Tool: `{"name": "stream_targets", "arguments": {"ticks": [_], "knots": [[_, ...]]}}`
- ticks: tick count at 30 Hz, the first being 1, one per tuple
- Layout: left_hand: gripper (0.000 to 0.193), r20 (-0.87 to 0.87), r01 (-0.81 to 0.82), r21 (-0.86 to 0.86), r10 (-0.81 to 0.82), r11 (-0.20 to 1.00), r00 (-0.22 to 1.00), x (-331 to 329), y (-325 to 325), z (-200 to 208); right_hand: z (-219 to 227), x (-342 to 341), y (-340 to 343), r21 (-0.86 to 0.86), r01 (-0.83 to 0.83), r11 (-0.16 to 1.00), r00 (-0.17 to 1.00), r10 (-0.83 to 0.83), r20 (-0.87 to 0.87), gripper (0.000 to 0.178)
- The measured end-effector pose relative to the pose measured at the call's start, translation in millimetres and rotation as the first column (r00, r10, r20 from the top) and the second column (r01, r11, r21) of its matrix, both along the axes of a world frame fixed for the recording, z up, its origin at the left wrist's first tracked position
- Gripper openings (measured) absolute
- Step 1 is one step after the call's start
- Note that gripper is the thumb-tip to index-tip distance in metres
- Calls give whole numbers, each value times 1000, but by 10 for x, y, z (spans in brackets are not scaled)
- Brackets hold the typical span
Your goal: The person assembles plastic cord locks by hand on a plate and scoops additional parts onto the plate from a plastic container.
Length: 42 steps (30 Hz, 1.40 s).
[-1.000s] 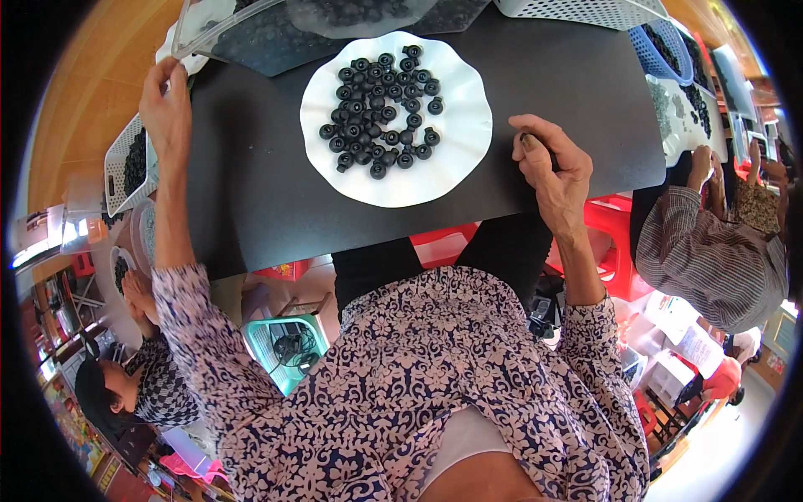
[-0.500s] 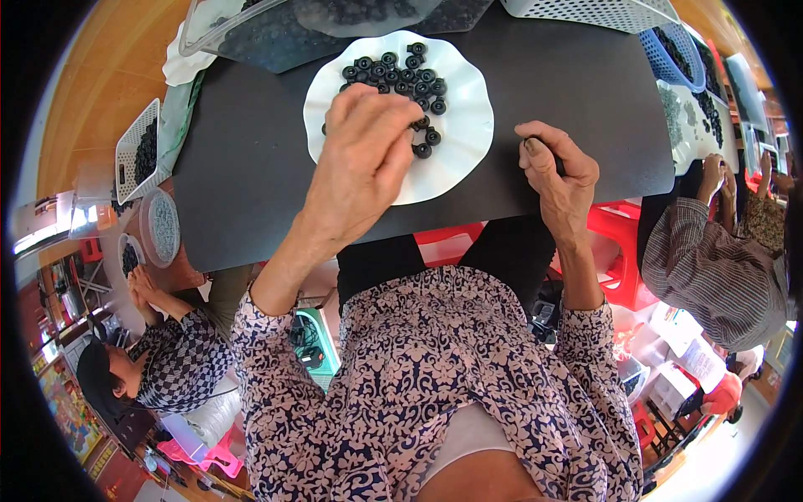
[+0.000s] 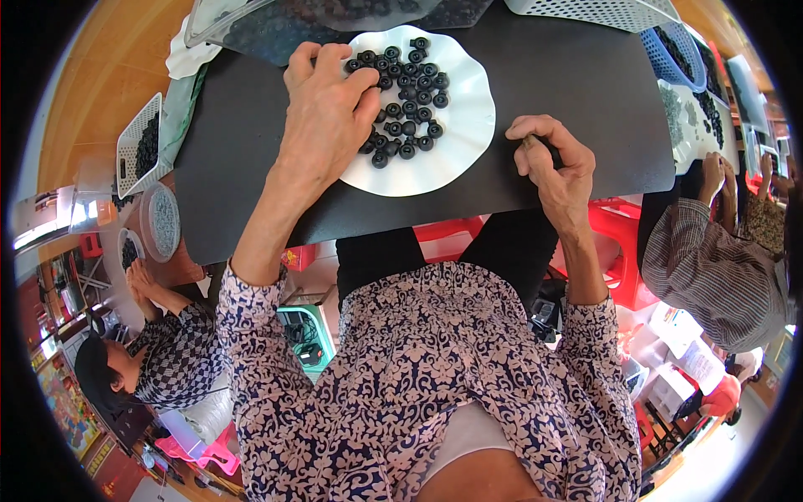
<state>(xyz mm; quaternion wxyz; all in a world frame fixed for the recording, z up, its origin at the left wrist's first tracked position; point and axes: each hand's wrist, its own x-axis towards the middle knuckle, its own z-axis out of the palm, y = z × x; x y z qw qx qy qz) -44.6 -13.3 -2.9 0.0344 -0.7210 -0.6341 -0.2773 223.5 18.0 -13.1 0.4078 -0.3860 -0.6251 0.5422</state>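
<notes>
A white plate with a wavy rim (image 3: 464, 142) lies on the dark table. Several small black ring-topped pieces (image 3: 408, 109) are spread over it. My left hand (image 3: 326, 113) is over the plate's left rim, its bent fingers apart and the fingertips partly hidden. I see nothing held in it. Right of the plate, just above the table, my right hand (image 3: 556, 163) is curled closed round a small black piece (image 3: 548, 152), mostly covered by the fingers.
Behind the plate stands a clear plastic bin (image 3: 276, 33) of dark pieces. A white perforated basket (image 3: 585, 10) is at the far right, beside a blue basket (image 3: 673, 58). Co-workers sit at the left (image 3: 180, 356) and right (image 3: 711, 268). A red stool (image 3: 619, 251) stands below the table.
My left hand has moved left and away from the plate's middle to its left rim, uncovering more black pieces. My right hand has barely moved and stays closed.
</notes>
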Motion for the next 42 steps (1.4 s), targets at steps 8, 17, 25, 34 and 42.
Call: {"name": "stream_targets", "arguments": {"ticks": [8, 17, 25, 34, 42], "knots": [[17, -106, 7, -97, -18, 995, 994, 31, 54, -41, 16, 5, 10, 21, -22, 1000, 1000, 22, 16, 15], [18, 510, 111, -71, -59, 991, 858, -49, -115, 171, 35, 21, -17, 10, -20, 1000, 1000, 20, 1, 16], [16, 980, 335, -199, 187, 921, 67, 383, -352, 187, 193, -378, -28, 84, -95, 992, 992, 101, -73, 16], [17, 920, 433, -15, 182, 901, -347, 511, -382, 125, 316, -660, 8, 461, -218, 860, 963, 113, 246, 39], [18, 944, 445, -85, 215, 892, -249, 518, -384, 192, 202, -632, 73, 613, -234, 755, 967, 115, 227, 38]]}}
